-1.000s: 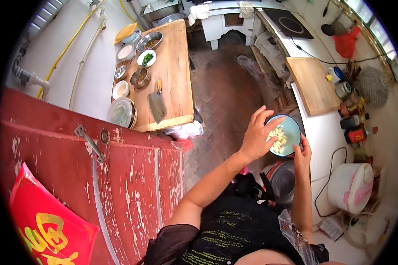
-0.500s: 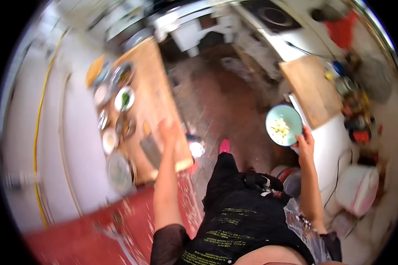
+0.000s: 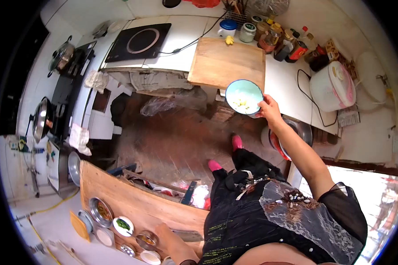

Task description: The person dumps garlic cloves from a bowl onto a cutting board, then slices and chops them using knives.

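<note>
My right hand (image 3: 268,107) grips the rim of a light-blue bowl (image 3: 244,90), thumb and fingers closed on its right edge. Pale chopped pieces (image 3: 241,104) lie in the bottom of that bowl. Over the wooden table at the lower left, my left hand (image 3: 164,230) is beside a small metal bowl (image 3: 146,240); its fingers are too unclear to read. A cleaver (image 3: 188,236) lies flat on the table, partly covered by my forearm and clothing. Close by stands a white plate (image 3: 123,226) with chopped greens.
A cutting board (image 3: 227,62) lies on the white counter, a yellowish piece (image 3: 229,40) at its back edge. An induction cooktop (image 3: 139,42) is to its left. Bottles (image 3: 285,46) and a rice cooker (image 3: 333,86) stand right. The wooden table's edge (image 3: 141,187) runs along the lower left.
My view has swung toward the counter, so the wooden table now sits lower left. The light-blue bowl, still in my right hand, is now by the cutting board's front edge.
</note>
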Tool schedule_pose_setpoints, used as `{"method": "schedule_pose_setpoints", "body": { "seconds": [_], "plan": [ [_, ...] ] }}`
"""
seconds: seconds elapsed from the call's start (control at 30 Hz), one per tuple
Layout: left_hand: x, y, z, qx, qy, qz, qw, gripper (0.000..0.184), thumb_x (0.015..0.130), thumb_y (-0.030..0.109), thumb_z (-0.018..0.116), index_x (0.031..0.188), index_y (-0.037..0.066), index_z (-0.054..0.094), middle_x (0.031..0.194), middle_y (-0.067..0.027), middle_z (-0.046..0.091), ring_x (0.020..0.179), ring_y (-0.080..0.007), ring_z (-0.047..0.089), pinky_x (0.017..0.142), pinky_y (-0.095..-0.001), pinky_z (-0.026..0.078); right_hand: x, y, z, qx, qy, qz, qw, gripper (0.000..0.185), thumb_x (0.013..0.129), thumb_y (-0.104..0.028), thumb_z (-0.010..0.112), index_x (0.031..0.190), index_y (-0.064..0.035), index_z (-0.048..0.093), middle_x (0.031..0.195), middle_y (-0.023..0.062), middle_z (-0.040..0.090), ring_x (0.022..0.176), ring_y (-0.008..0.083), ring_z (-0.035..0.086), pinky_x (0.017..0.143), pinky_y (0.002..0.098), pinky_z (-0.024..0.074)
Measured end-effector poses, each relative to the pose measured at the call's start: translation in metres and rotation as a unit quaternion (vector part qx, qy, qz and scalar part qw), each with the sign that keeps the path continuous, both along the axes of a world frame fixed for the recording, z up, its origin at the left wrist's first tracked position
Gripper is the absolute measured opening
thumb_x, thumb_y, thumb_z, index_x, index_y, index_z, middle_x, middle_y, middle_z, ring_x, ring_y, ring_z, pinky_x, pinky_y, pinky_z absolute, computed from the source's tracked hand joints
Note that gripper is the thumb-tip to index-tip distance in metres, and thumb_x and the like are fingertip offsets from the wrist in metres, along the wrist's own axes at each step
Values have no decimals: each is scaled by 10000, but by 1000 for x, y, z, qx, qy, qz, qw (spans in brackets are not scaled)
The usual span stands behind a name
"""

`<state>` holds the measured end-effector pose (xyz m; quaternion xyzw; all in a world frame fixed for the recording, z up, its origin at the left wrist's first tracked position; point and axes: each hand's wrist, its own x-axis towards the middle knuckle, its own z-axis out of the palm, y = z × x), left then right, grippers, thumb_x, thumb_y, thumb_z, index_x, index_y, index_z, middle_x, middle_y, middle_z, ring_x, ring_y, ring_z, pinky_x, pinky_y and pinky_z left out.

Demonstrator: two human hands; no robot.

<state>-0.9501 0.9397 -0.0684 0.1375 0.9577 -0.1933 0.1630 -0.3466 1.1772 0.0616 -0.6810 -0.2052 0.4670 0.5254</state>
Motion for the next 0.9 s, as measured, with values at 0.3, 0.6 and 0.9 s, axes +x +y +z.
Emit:
{"method": "schedule_pose_setpoints", "body": {
  "seconds": [0.3,0.6,0.9],
  "plan": [
    [52,58,26,33,-40,-220,974,433,823,243,593,1062,-116,577,1106,-282,569,1010,-374,568,929,-434,448,78,64,-54,-2,-8,-123,992,449,826,-30,511,1267,33,446,1059,133,590,693,196,676,518,241,544],
    [221,289,150,497,-164,-357,774,484,835,143,532,1209,-75,316,983,-190,456,884,-294,483,838,-400,428,153,158,-109,27,44,-175,983,534,805,53,512,1306,6,336,1181,152,514,744,192,648,513,248,569],
    [457,458,224,459,-344,-686,448,439,775,-12,642,1144,44,411,1093,-158,479,1011,-295,493,909,-399,400,157,165,-104,-53,63,-198,977,482,865,-218,675,1172,19,390,1057,139,551,691,186,630,523,277,555]
  ]
}}
